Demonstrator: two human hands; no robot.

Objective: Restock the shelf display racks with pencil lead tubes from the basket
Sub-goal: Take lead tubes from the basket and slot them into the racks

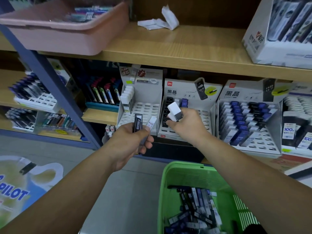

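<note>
Basket: a green basket [177,176] sat nearest, low on the right, with a loose heap of lead tubes [194,210] inside.
Left hand: the left hand [130,144] was curled round a dark tube [138,124] and a white tube [151,123] marked HB, in front of the left rack [146,107].
Right hand: the right hand [185,122] pinched white-capped tubes [174,110] over the middle rack [187,93].
Right rack: the right rack [236,93] held rows of blue, white and black tubes.
Upper shelf: a pink tray [59,36] and crumpled paper [162,21] lay there.
</note>
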